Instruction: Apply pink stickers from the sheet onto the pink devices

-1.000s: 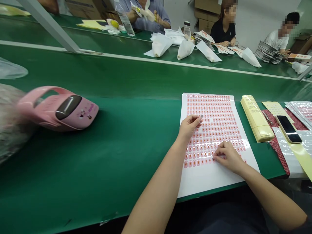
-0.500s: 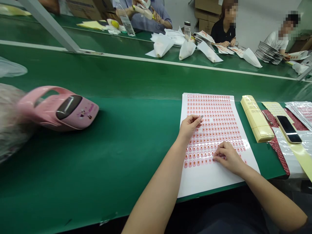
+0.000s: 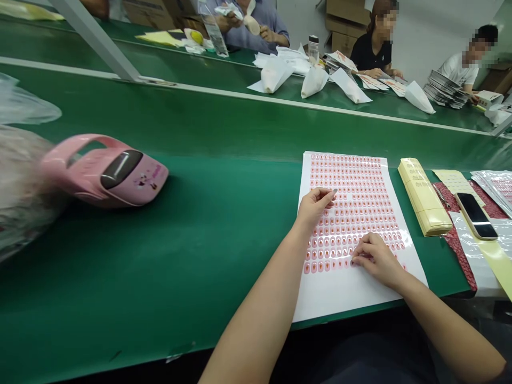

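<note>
A white sheet (image 3: pixel 332 296) lies on the green table in front of me, with many rows of small pink nail-shaped pieces (image 3: pixel 316 266) on it. Over the left middle of the sheet is my left hand (image 3: pixel 314 207), its thumb and fingertips pinched together. A small dark spot shows at that fingertip; whether it is a nail or a held piece is unclear. My right hand (image 3: pixel 372 257) is curled low on the sheet, thumb and index finger pressed together at the bottom row. Anything between those fingers is too small to make out.
Right of the sheet are a stack of yellow cards (image 3: pixel 424 197), a phone (image 3: pixel 476 215) and plastic-wrapped sheets (image 3: pixel 496 186). A pink handled device (image 3: pixel 110 173) and a clear plastic bag (image 3: pixel 24 186) stand left. Co-workers sit behind a raised green ledge (image 3: pixel 224 120) holding white paper packets (image 3: pixel 276 73).
The view has shifted slightly, so the table's things sit a little further right. Both hands keep nearly the same pose on the sheet. Across the ledge, a co-worker's hands have moved apart.
</note>
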Available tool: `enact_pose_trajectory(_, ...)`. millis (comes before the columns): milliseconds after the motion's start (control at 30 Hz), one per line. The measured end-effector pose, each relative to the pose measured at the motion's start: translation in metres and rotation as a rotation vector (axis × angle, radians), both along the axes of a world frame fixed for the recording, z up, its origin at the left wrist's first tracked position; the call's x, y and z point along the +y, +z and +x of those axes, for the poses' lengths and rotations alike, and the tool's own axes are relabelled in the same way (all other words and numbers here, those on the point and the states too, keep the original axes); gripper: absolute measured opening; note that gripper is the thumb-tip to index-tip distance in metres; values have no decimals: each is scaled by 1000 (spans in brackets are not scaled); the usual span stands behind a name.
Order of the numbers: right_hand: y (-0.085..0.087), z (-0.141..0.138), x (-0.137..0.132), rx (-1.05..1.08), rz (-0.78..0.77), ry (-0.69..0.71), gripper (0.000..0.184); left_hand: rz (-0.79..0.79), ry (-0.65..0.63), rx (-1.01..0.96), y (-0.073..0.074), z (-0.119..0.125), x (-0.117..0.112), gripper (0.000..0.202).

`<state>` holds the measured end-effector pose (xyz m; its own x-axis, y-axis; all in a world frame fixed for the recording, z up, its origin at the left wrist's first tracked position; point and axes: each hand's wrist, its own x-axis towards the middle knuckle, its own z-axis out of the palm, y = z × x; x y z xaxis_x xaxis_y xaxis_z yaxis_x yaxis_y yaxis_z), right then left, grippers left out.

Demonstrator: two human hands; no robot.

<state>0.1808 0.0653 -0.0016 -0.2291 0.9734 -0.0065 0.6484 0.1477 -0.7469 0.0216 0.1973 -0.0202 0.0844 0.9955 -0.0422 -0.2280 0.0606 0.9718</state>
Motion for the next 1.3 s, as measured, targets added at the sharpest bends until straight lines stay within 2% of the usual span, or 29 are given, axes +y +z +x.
enact_pose_trajectory(1300,-7,-4,-2,-136,197,31,11,-18,12,35,5,0,-2,40)
